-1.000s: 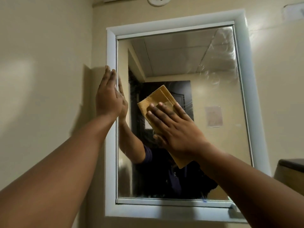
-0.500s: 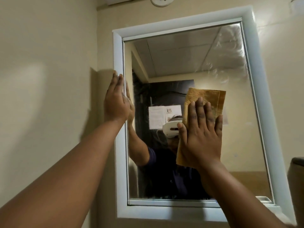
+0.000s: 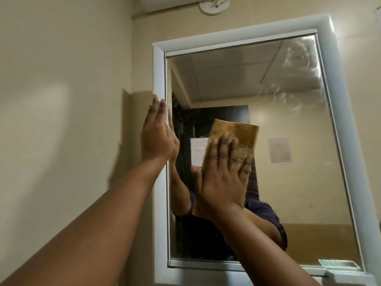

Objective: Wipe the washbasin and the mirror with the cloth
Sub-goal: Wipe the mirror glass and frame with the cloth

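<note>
The right hand [image 3: 221, 178] lies flat, fingers straight and spread, pressing the folded tan-yellow cloth [image 3: 237, 135] against the glass of the white-framed wall mirror [image 3: 288, 162], about mid-height and left of centre. The left hand [image 3: 157, 137] is flat too, fingers straight and together, braced on the mirror's left frame edge and gripping nothing. Smeary streaks show in the upper right corner, so that patch looks unwiped. The risk: with only palm pressure and no grip, the cloth could slide out and drop, or the fold could bunch and leave fresh streaks. The washbasin is out of view. A small pale dish [image 3: 338, 263] sits at the lower right frame; its contents can't be made out.
</note>
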